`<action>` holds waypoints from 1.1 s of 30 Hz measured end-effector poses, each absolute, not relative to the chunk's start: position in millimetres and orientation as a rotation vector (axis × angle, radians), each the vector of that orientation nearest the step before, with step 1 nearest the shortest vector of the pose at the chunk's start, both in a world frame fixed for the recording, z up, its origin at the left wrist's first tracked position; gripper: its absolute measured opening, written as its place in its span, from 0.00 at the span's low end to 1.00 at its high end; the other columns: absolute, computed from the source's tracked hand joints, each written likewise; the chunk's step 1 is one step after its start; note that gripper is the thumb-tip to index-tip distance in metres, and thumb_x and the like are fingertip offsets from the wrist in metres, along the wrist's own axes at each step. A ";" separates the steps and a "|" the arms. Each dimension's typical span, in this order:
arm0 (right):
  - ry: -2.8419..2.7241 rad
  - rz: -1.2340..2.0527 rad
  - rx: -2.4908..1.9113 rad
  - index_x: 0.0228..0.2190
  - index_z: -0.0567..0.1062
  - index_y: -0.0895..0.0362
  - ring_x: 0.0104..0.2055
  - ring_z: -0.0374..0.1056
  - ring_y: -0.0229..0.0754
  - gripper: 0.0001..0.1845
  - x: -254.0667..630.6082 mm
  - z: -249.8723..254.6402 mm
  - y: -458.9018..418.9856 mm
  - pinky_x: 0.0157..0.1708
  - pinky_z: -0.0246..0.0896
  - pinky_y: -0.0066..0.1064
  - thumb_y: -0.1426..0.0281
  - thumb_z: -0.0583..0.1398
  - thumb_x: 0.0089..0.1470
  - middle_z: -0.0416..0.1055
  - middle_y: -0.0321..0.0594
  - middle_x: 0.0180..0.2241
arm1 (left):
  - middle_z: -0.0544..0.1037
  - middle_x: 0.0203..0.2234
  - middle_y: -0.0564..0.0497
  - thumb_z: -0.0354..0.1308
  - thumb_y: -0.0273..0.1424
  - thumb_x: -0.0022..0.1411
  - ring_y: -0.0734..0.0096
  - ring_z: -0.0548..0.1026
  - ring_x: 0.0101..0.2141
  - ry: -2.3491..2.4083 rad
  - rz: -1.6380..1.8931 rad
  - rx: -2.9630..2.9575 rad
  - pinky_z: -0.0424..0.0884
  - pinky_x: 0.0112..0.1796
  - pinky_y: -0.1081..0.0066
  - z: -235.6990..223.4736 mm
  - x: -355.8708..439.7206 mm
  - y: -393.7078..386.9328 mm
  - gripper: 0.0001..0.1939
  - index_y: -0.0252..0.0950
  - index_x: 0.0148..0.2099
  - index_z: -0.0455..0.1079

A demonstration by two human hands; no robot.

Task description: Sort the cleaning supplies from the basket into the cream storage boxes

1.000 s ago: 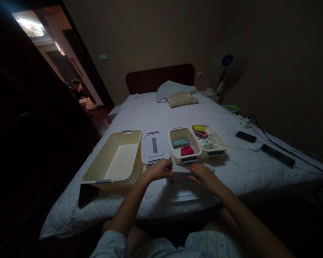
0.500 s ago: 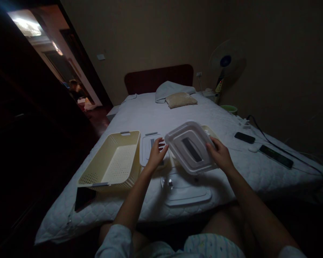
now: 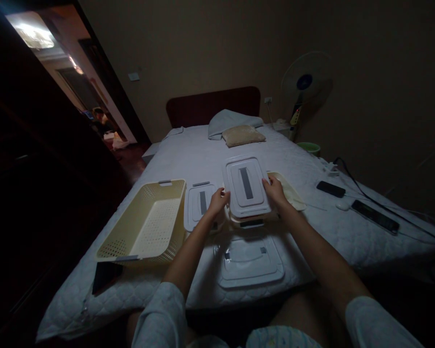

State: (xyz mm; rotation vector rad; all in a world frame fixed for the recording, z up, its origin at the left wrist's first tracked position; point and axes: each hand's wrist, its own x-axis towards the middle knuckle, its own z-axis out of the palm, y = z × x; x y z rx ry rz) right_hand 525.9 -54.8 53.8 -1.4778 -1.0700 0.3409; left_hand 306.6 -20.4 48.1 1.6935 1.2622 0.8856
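Two bare hands hold a white rectangular plastic lid (image 3: pixel 245 187) flat over a cream plastic box (image 3: pixel 252 222) on a white quilted bed (image 3: pixel 311 232).
Left hand (image 3: pixel 218 200) fingers grip its left edge; right hand (image 3: pixel 274 189) fingers grip its right edge.

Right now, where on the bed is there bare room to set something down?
Free: the sheet between the pillows and the row of boxes, and the patch between the open tray and the phone. Crowded: the near edge, where the basket, small lid, the lid in both hands and the flat lid sit close together.
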 end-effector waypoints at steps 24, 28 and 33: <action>-1.350 0.019 -1.960 0.40 0.71 0.64 0.42 0.64 0.48 0.16 500.8 22.3 -54.3 0.43 0.55 0.37 0.72 0.50 0.53 0.70 0.53 0.37 | 0.71 0.39 0.41 0.45 0.39 0.58 0.58 0.64 0.44 1.805 0.444 2.383 0.60 0.43 0.64 32.5 310.6 -28.0 0.17 0.33 0.39 0.69; -1.356 -0.003 -1.972 0.38 0.72 0.63 0.45 0.62 0.50 0.14 504.9 15.5 -49.3 0.45 0.55 0.38 0.73 0.51 0.51 0.68 0.54 0.39 | 0.70 0.39 0.39 0.45 0.37 0.59 0.55 0.63 0.45 1.810 0.434 2.444 0.59 0.44 0.61 30.0 313.8 -27.8 0.17 0.31 0.39 0.70; -1.328 0.063 -2.095 0.36 0.72 0.64 0.45 0.61 0.53 0.14 504.6 12.4 -47.3 0.45 0.54 0.42 0.72 0.51 0.51 0.65 0.57 0.38 | 0.70 0.39 0.38 0.45 0.36 0.59 0.54 0.62 0.45 1.791 0.408 2.515 0.59 0.43 0.61 28.8 314.9 -28.7 0.17 0.30 0.40 0.69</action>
